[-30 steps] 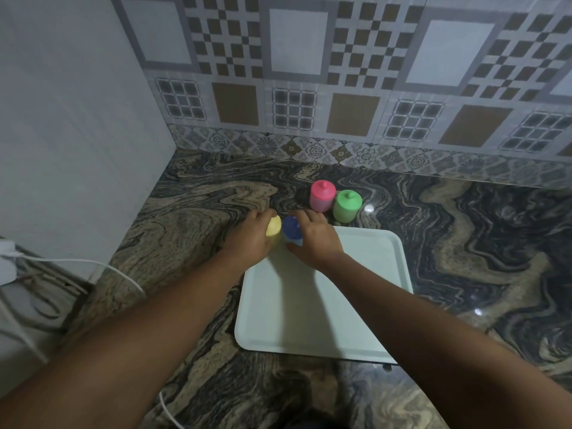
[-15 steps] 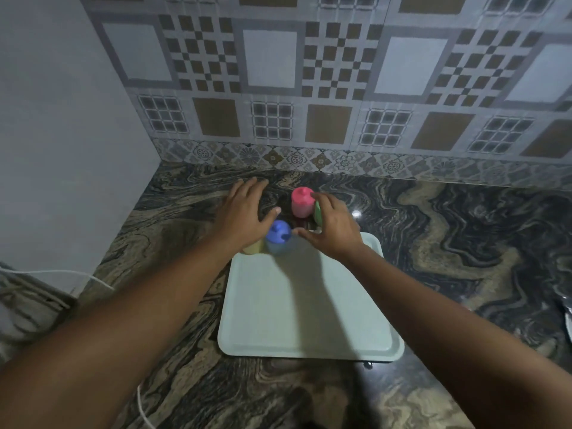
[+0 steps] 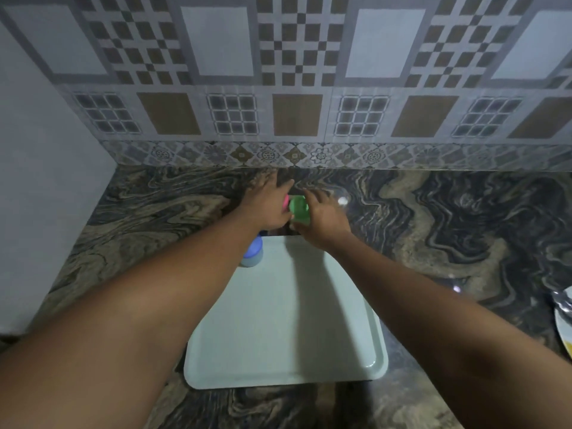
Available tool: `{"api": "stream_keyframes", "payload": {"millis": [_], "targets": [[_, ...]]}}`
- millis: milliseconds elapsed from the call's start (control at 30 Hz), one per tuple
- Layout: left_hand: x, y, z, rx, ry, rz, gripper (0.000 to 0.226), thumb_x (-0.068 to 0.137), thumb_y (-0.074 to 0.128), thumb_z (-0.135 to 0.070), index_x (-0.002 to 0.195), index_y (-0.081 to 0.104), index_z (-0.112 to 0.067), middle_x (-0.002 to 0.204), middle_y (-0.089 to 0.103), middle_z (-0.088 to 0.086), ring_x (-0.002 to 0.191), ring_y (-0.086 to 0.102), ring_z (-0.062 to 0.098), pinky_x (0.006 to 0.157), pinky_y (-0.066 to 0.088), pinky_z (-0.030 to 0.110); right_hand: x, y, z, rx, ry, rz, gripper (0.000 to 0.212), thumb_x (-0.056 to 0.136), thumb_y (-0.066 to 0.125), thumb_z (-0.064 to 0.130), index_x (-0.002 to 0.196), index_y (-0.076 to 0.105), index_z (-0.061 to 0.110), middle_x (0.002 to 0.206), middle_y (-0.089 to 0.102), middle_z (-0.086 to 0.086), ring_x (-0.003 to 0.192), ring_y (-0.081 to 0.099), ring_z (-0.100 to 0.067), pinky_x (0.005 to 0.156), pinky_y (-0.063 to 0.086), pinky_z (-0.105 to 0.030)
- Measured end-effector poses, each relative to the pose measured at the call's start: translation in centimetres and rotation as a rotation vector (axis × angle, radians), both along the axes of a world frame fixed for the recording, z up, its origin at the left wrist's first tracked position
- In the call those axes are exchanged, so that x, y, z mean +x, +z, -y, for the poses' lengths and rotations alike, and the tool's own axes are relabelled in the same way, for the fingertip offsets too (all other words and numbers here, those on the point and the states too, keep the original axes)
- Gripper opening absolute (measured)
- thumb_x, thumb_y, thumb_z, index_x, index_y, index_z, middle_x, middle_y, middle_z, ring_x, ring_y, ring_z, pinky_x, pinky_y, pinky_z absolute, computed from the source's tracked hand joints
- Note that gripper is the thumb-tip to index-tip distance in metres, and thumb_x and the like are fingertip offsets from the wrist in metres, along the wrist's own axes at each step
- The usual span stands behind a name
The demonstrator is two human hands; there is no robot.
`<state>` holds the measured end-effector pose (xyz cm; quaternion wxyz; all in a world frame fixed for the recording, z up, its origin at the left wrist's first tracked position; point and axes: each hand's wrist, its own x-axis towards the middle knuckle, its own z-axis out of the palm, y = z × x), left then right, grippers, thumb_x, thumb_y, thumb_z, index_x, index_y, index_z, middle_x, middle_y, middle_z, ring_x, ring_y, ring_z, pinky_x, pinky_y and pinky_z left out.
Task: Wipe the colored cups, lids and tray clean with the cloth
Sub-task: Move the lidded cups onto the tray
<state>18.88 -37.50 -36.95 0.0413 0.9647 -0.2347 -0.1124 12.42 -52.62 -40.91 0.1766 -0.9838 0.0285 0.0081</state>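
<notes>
Leftmost, a plain grey wall (image 3: 46,181) meets the marbled dark-and-tan tabletop (image 3: 148,212) at the corner. Behind it runs a tiled backsplash (image 3: 294,72) patterned in checks, grids and brown panels.

Both bare forearms reach forward from the bottom edge. The blue cup (image 3: 253,250) stands with its lid on at the far-left corner of the pale tray (image 3: 278,320), and the left forearm passes over it and hides part of it. Just beyond the tray's far edge, the left hand (image 3: 267,204) lies over the pink cup (image 3: 286,201). Its fingers are stretched out towards the backsplash, somewhat blurred, and its thumb points right. Only a thin sliver of pink shows past the edge of that hand.

Touching or nearly touching that sliver on its right is the green cup (image 3: 299,209), also lidded. The right hand (image 3: 323,215) grips it, with fingers curled over its far side and the thumb on the near side. Whether this cup rests on the tabletop or is slightly lifted cannot be told.

The tray sits flat on the tabletop below the hands, and the shadows of the arms fall across it. At the far right edge a white object with a yellow patch (image 3: 565,323) is cut off by the frame, too partial to identify.
</notes>
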Motion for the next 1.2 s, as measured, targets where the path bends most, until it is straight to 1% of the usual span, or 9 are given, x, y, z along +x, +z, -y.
{"api": "stream_keyframes", "payload": {"millis": [100,200,300,533,767,900,967,1067,1200], "targets": [[0.8,-1.3,-0.2,0.006,-0.032,-0.058,0.076,0.079,0.069,-0.040,0.146,0.036,-0.026,0.155,0.025,0.023,0.137,0.038,0.044,0.106,0.042,0.053,0.3,-1.1,-0.1,0.082,-0.017,0.001,0.090,0.079,0.080,0.047,0.153,0.039,0.017,0.148,0.049,-0.014,0.131,0.053,-0.039,0.101,0.049,-0.047],[0.8,-2.0,-0.5,-0.132,-0.031,-0.053,0.054,0.085,0.064,-0.022,0.138,0.050,-0.016,0.137,0.046,0.021,0.122,0.052,0.042,0.101,0.045,0.045,0.5,-1.7,0.0,0.140,-0.033,0.021,0.075,0.084,0.078,0.040,0.147,0.046,0.015,0.141,0.054,-0.015,0.125,0.057,-0.039,0.094,0.050,-0.045],[0.9,-2.3,-0.9,-0.237,-0.019,-0.059,0.058,0.083,0.066,-0.013,0.139,0.052,-0.016,0.135,0.049,0.020,0.120,0.054,0.041,0.102,0.044,0.043,0.5,-2.0,0.0,0.206,-0.056,0.033,0.071,0.085,0.078,0.037,0.145,0.049,0.015,0.138,0.055,-0.015,0.121,0.058,-0.040,0.092,0.052,-0.046],[0.3,-1.7,-1.4,-0.277,-0.003,-0.006,0.066,0.076,0.071,-0.007,0.138,0.049,-0.018,0.132,0.044,0.018,0.116,0.053,0.042,0.101,0.045,0.042,-0.2,-1.1,0.0,0.269,-0.070,0.081,0.069,0.083,0.079,0.034,0.144,0.051,0.015,0.135,0.056,-0.015,0.117,0.061,-0.041,0.092,0.055,-0.048],[-2.7,1.1,-2.2,-0.310,-0.034,-0.061,0.062,0.073,0.077,-0.019,0.131,0.053,-0.020,0.121,0.046,0.015,0.105,0.057,0.036,0.092,0.049,0.038,-3.4,0.6,1.2,0.255,-0.025,0.155,0.067,0.080,0.080,0.034,0.139,0.054,0.016,0.131,0.060,-0.012,0.115,0.062,-0.037,0.089,0.054,-0.043],[-5.6,1.6,-2.3,-0.175,-0.049,-0.049,0.065,0.069,0.077,-0.034,0.128,0.050,-0.027,0.118,0.051,0.011,0.106,0.058,0.037,0.091,0.050,0.046,-5.8,0.7,1.5,0.260,-0.004,0.156,0.066,0.079,0.080,0.034,0.138,0.056,0.017,0.128,0.061,-0.011,0.112,0.063,-0.036,0.089,0.055,-0.042],[-6.8,1.6,-2.1,-0.088,-0.055,-0.016,0.062,0.070,0.075,-0.041,0.126,0.049,-0.030,0.116,0.053,0.010,0.112,0.054,0.037,0.096,0.045,0.048,-6.7,0.8,1.4,0.256,0.002,0.137,0.066,0.079,0.081,0.033,0.138,0.056,0.017,0.128,0.061,-0.012,0.114,0.062,-0.036,0.089,0.054,-0.042],[-8.1,1.3,-2.0,-0.024,-0.053,0.015,0.060,0.073,0.071,-0.044,0.127,0.046,-0.031,0.119,0.054,0.009,0.119,0.047,0.035,0.101,0.037,0.051,-7.7,0.5,1.1,0.245,0.009,0.093,0.067,0.079,0.081,0.032,0.139,0.055,0.016,0.130,0.061,-0.013,0.117,0.060,-0.035,0.090,0.052,-0.040],[-8.6,0.5,-2.4,0.045,-0.039,0.007,0.063,0.070,0.075,-0.043,0.126,0.047,-0.032,0.120,0.055,0.007,0.119,0.046,0.033,0.100,0.036,0.054,-8.3,0.1,0.6,0.255,0.001,0.057,0.071,0.079,0.082,0.033,0.142,0.053,0.016,0.130,0.059,-0.014,0.118,0.059,-0.036,0.089,0.053,-0.041]]}}
